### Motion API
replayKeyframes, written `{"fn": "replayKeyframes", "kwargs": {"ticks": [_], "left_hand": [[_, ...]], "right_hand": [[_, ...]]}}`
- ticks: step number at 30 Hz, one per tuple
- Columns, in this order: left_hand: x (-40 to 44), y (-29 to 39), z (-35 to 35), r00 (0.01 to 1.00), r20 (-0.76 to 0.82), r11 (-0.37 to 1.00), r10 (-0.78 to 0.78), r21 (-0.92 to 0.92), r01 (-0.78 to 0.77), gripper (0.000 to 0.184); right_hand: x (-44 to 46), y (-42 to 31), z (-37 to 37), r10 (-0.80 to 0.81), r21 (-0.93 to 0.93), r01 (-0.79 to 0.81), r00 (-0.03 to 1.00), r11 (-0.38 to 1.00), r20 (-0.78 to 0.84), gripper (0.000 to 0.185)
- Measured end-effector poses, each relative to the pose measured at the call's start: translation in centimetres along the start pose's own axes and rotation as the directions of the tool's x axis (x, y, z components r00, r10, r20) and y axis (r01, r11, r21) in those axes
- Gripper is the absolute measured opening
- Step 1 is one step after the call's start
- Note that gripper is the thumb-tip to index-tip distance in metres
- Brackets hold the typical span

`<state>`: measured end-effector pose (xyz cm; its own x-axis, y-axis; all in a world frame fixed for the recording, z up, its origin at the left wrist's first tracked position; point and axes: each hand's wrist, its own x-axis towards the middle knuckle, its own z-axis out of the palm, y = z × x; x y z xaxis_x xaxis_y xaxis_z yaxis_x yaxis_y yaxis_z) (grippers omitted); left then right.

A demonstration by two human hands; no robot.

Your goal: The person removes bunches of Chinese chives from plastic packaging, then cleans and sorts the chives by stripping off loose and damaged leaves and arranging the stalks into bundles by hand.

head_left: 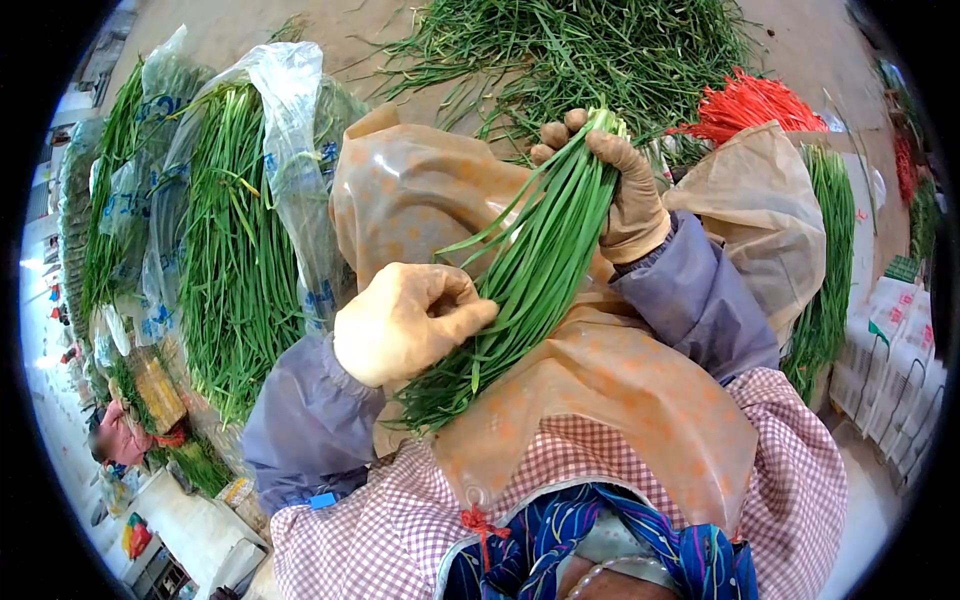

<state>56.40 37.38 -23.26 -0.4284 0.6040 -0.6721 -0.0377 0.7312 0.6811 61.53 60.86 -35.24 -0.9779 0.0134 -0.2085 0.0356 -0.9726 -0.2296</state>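
My right hand (630, 190), in a tan glove, is wrapped round the pale stem end of a bunch of garlic chives (540, 260). The long green leaves slant down to the left across my lap. Against the bunch's left edge is my gloved left hand (410, 320), its thumb and forefinger closed in a pinch; whatever is between the fingertips is too small to make out. Under the bunch, a translucent orange-patterned plastic apron (620, 380) covers my lap.
Plastic-wrapped chives (235, 250) stand at my left. A loose heap of green leaves (600, 50) lies on the floor ahead. Red ties (755, 105) sit beyond my right knee, with more chives (825, 260) to the right. White boxes (890, 370) are farther right. Another person (122, 435) is at far left.
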Motion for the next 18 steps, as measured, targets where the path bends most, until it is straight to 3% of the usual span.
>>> {"fn": "replayKeyframes", "kwargs": {"ticks": [3, 6, 8, 9, 10, 13, 16, 18], "left_hand": [[0.0, -0.3, -0.9, 0.984, 0.115, 0.937, -0.135, -0.308, 0.164, 0.025], [-0.5, -0.7, -1.7, 0.993, 0.096, 0.926, -0.065, -0.365, 0.096, 0.022], [-0.3, -1.6, -2.1, 0.991, -0.136, 0.943, 0.017, -0.327, -0.061, 0.024], [-0.3, -1.7, -2.8, 0.969, -0.246, 0.91, -0.027, -0.407, -0.077, 0.024], [-0.5, -1.6, -3.4, 0.907, -0.419, 0.926, -0.037, -0.355, -0.127, 0.022], [-0.5, -1.7, -3.7, 0.843, -0.533, 0.83, 0.07, -0.438, -0.346, 0.018], [0.2, -1.0, -2.1, 0.872, -0.466, 0.881, 0.149, -0.339, -0.331, 0.023], [0.8, -0.5, -2.1, 0.938, -0.213, 0.897, 0.272, -0.296, -0.327, 0.039]], "right_hand": [[0.1, 0.0, -0.5, 0.005, 0.052, -0.011, 0.993, 0.999, 0.116, 0.028], [0.2, 0.1, -0.7, 0.009, 0.069, -0.02, 0.988, 0.997, 0.153, 0.026], [0.5, 0.0, -1.2, 0.009, 0.095, -0.026, 0.985, 0.995, 0.173, 0.026], [0.5, 0.0, -1.4, 0.006, 0.103, -0.023, 0.986, 0.994, 0.167, 0.026], [0.5, -0.1, -1.6, 0.006, 0.111, -0.024, 0.987, 0.994, 0.161, 0.027], [0.5, -0.2, -1.7, -0.006, 0.116, -0.013, 0.986, 0.993, 0.165, 0.027], [0.7, -0.2, -1.8, -0.009, 0.129, -0.018, 0.978, 0.991, 0.207, 0.026], [0.6, -0.1, -1.3, -0.023, 0.103, -0.003, 0.968, 0.995, 0.251, 0.027]]}}
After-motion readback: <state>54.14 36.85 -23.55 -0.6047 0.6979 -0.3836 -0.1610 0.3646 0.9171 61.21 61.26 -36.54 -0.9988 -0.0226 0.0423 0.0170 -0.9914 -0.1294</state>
